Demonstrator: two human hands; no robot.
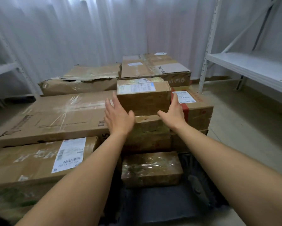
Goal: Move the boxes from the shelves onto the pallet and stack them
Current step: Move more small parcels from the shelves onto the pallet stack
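A small brown box (143, 98) with a white label on top rests on a stack of boxes (146, 132) in the middle of the pile. My left hand (117, 116) is at its left side and my right hand (174, 111) at its right side, fingers spread, thumbs near its lower front edge. Whether the palms press the box I cannot tell. A long flat box (55, 116) lies to the left, and a red-taped box (195, 110) to the right. The dark pallet (161, 207) shows below.
A tape-wrapped box (151, 168) sits low in front, and a labelled box (39, 160) at the near left. Two larger boxes (153, 66) lie at the back by the white curtain. A white metal shelf (251, 66) stands on the right and another shelf (4, 69) on the left.
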